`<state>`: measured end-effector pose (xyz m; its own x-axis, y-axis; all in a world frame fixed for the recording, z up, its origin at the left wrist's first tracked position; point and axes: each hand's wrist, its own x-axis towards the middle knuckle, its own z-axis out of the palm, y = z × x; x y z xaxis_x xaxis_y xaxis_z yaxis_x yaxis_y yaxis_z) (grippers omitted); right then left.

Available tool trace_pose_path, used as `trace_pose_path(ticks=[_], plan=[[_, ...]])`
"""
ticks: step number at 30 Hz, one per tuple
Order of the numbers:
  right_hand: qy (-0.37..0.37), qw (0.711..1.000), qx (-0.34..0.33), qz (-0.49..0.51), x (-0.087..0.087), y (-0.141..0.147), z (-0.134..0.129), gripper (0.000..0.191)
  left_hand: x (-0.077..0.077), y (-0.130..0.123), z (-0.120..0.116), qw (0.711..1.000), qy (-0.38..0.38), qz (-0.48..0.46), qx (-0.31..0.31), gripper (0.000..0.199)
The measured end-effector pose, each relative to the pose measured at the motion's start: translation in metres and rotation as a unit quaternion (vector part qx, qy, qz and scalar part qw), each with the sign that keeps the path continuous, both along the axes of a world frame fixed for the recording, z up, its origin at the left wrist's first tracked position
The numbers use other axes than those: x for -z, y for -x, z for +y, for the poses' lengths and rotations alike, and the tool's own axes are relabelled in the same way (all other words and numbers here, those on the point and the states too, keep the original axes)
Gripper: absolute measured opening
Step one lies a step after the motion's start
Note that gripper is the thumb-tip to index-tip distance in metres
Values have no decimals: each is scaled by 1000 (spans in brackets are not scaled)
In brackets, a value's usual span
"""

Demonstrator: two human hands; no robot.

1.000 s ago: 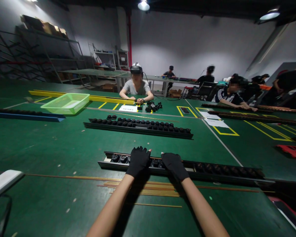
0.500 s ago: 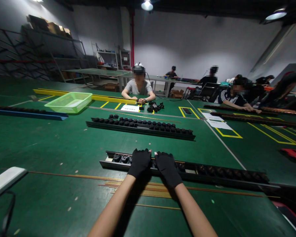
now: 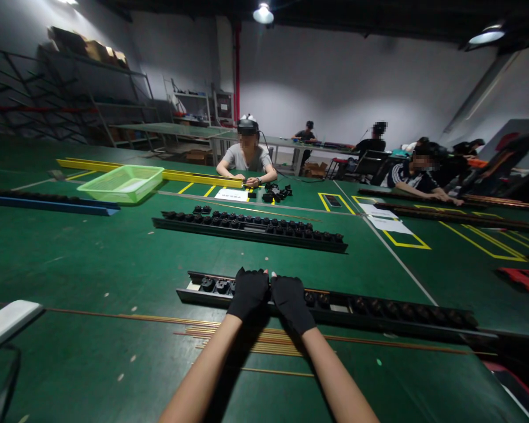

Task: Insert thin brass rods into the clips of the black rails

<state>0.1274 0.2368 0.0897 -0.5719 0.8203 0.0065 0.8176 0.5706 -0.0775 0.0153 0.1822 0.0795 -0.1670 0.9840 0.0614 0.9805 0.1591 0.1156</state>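
Inward travel has narrowed the gap between the black-gloved left hand (image 3: pixel 249 294) and right hand (image 3: pixel 291 302), now almost touching on the black rail (image 3: pixel 370 309). Fingers lie bent toward its far edge; whether they grip cannot be told. Brass rods (image 3: pixel 247 338) lie just beside its near edge; the green bench mat (image 3: pixel 92 264) extends well past its left end.

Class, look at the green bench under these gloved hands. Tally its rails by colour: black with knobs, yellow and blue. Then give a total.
Black knobbed rails: 2 (the nearer, the farther)
Yellow rail: 1
Blue rail: 1
Total: 4
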Motion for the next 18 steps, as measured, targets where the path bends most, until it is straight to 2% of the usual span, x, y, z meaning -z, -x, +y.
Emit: trace_pose_path(ticks=[2,6,10,16,18], plan=[[17,1000,-5,-5,-1,1,-1,39,1,0,-1,1000,-2,-2,0,34],[18,1000,-3,17,-13,2,4,33,2,0,-2,1000,-4,-13,-3,31],[-15,998,41,53,-20,7,8,40,1,0,-2,1000,-3,-10,-12,27],[14,999,11,40,-2,15,4,33,-9,-2,0,1000,19,-17,5,42],[15,999,-4,37,3,15,4,34,-11,-2,0,1000,21,-18,14,42]])
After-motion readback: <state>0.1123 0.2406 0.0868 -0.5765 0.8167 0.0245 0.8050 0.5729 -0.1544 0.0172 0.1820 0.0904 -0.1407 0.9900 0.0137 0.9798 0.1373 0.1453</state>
